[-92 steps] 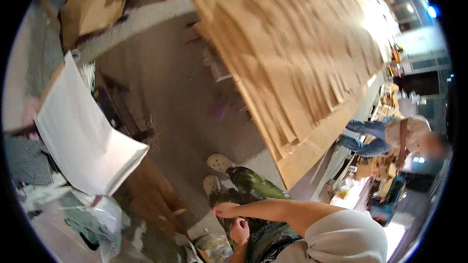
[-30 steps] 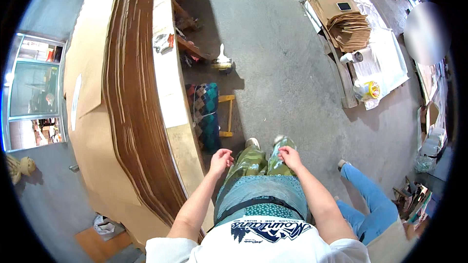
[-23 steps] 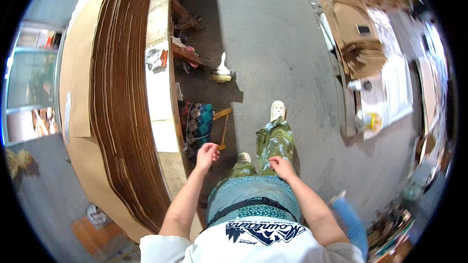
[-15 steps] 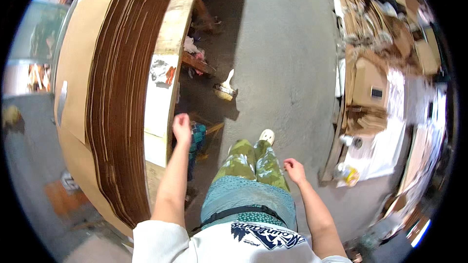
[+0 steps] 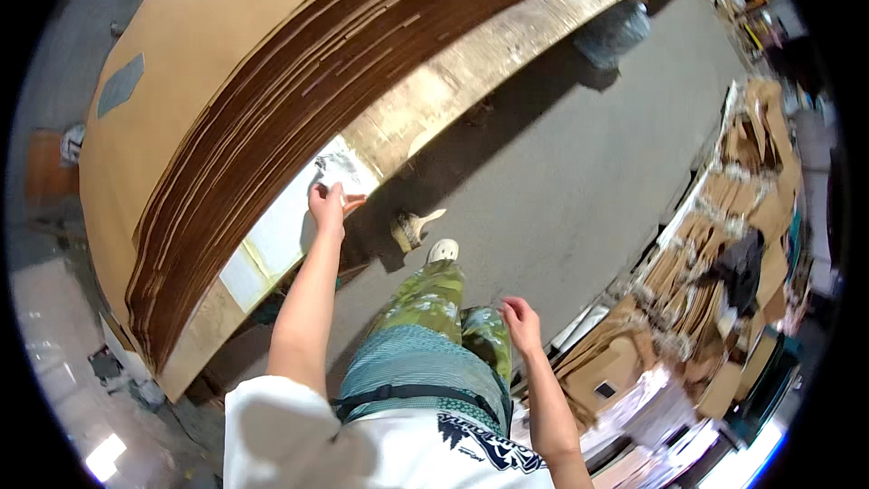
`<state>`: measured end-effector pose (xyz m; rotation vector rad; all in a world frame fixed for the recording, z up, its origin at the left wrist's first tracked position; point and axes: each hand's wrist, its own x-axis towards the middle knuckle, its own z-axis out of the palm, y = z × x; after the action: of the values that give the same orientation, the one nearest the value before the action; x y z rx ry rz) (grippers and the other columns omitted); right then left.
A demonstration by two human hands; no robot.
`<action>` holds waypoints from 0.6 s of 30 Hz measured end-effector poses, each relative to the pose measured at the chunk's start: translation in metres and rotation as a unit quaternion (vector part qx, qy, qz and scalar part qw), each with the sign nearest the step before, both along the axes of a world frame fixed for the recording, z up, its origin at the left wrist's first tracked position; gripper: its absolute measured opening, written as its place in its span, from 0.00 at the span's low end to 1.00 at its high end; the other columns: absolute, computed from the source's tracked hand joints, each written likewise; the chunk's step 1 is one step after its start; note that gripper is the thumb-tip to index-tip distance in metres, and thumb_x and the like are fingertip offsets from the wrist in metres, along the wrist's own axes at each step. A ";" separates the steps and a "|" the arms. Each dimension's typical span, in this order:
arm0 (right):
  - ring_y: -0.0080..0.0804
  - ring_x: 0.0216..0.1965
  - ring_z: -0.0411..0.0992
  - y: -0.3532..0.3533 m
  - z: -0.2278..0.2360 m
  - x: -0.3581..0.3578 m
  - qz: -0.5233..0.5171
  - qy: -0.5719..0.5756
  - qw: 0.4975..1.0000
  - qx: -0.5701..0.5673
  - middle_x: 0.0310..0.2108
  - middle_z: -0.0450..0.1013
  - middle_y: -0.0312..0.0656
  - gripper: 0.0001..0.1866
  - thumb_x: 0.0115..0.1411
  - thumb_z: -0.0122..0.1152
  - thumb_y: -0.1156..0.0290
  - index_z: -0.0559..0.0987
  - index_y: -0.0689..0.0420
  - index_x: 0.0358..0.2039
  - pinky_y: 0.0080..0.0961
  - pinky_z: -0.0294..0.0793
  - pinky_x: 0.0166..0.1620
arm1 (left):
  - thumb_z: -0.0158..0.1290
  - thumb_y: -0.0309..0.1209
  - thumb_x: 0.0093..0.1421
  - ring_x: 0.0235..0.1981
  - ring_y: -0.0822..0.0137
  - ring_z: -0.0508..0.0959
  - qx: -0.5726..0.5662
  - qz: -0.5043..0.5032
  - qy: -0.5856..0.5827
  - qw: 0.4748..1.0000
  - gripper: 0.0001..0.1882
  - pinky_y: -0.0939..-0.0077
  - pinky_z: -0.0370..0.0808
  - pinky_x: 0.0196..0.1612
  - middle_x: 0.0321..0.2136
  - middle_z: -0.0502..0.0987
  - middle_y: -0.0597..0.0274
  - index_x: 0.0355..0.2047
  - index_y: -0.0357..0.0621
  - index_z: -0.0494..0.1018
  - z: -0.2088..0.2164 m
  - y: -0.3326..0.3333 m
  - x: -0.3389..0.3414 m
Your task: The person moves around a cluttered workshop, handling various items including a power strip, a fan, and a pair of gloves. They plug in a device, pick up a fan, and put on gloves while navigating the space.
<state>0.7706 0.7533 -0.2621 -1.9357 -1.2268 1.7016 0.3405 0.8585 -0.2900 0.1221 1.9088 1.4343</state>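
My left hand (image 5: 327, 208) is over the white sheet on the bench edge, its fingers bent together beside a small orange-red piece (image 5: 354, 203). Whatever lies between the fingertips is too small to make out. Just beyond them is a crumpled grey-and-white scrap (image 5: 337, 166). The white sheet (image 5: 281, 228) covers part of the wooden bench (image 5: 430, 95). A tall stack of brown cardboard sheets (image 5: 299, 104) rests on this bench, left of my hand. My right hand (image 5: 521, 324) hangs beside my thigh with loosely bent, parted fingers and nothing in it.
A wide brush with a pale handle (image 5: 409, 229) is on the grey floor (image 5: 552, 181) near my shoe. Under the bench's far part sits a plastic-wrapped bundle (image 5: 614, 33). Bundled cardboard pieces (image 5: 697, 263) line the right side, with a phone-like dark rectangle (image 5: 605, 389) among them.
My view has turned left, toward the bench and the cardboard stack. My left hand has moved from the bench's edge onto the white sheet, to the orange-red piece. My right hand still hangs free.
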 end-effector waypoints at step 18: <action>0.24 0.45 0.71 0.327 0.109 -0.154 0.280 0.292 0.913 -0.052 0.45 0.67 0.37 0.15 0.61 0.61 0.75 0.71 0.62 0.47 0.23 0.75 0.45 | 0.50 0.30 0.63 0.55 0.67 0.68 0.225 0.116 -0.038 0.967 0.27 0.71 0.66 0.56 0.56 0.66 0.55 0.60 0.37 0.56 0.134 0.092 0.237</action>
<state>0.6168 1.0805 -0.1526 -1.0000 -1.5305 2.4180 0.5780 0.9503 -0.1564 0.0565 1.5440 1.9869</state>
